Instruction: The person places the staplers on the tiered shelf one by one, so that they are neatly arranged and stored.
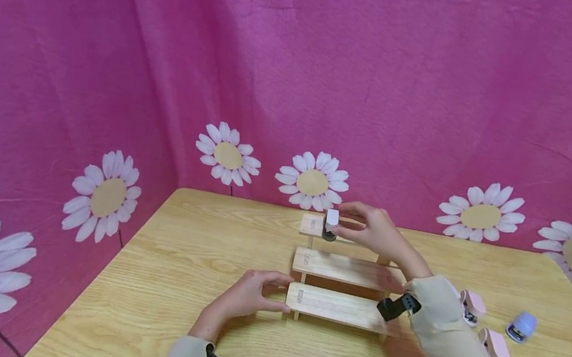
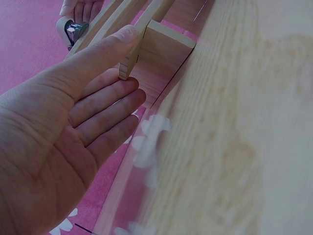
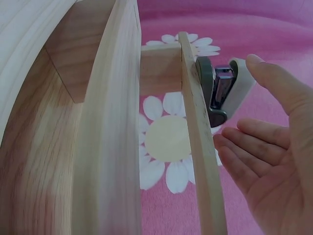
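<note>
A three-step wooden display stand (image 1: pixel 337 306) stands on the table. My left hand (image 1: pixel 255 292) holds the left end of its lowest step, thumb at the front edge and fingertips at the back edge; the left wrist view shows the thumb (image 2: pixel 128 34) against the board. On the top step, near its left end, sits a small stapler (image 3: pixel 222 90) with a white top and dark grey base. My right hand (image 1: pixel 371 229) is just right of it. In the right wrist view, its thumb is near the white top and the other fingers are straight, apart from the stapler.
Right of the stand are two pink staplers (image 1: pixel 474 306) and a blue-purple stapler (image 1: pixel 521 326), partly beside my right sleeve (image 1: pixel 459 346). A pink cloth (image 1: pixel 410 98) with white daisies hangs behind and left of the wooden table (image 1: pixel 141 292).
</note>
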Demonstrator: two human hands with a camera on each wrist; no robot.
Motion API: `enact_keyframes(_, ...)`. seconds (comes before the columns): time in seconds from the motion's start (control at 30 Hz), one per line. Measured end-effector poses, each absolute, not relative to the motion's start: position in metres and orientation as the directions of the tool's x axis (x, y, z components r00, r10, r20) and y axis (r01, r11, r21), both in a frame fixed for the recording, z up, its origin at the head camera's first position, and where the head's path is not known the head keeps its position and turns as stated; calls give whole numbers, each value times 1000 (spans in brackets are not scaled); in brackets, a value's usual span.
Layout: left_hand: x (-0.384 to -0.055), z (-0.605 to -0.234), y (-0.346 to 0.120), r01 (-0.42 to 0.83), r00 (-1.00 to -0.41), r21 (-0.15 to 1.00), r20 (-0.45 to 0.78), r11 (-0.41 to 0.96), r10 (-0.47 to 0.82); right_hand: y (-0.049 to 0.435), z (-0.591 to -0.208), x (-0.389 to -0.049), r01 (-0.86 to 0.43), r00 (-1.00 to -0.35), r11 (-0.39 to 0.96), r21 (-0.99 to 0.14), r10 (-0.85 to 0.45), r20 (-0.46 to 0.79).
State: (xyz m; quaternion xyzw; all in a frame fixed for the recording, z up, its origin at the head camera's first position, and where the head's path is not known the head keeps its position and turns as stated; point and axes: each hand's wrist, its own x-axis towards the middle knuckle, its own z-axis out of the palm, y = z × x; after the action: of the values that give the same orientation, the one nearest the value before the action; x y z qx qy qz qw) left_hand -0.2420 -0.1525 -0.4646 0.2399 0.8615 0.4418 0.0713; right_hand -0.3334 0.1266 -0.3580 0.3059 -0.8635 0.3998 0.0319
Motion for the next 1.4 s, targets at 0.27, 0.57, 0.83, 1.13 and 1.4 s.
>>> enact_keyframes(0.27, -241, -466, -151, 357, -874, 793, 97, 494, 477, 152, -358, -324, -534, -823, 473, -701, -482, 302)
enact_keyframes(0.57, -239, -463, -151, 366, -875, 782, 104, 505, 473, 197, -361, -308, -496, -857, 533, -685, -425, 290)
enact_keyframes(0.83, -240, -464, -151, 361, -877, 788, 105, 499, 469, 241, -373, -297, -459, -887, 615, -641, -358, 292)
enact_keyframes(1.13, -239, -466, -151, 356, -877, 795, 102, 491, 470, 282, -398, -294, -408, -912, 656, -635, -322, 254)
enact_keyframes(1.4, -238, -463, -152, 369, -869, 796, 113, 479, 481, 306, -407, -296, -360, -931, 714, -600, -312, 188)
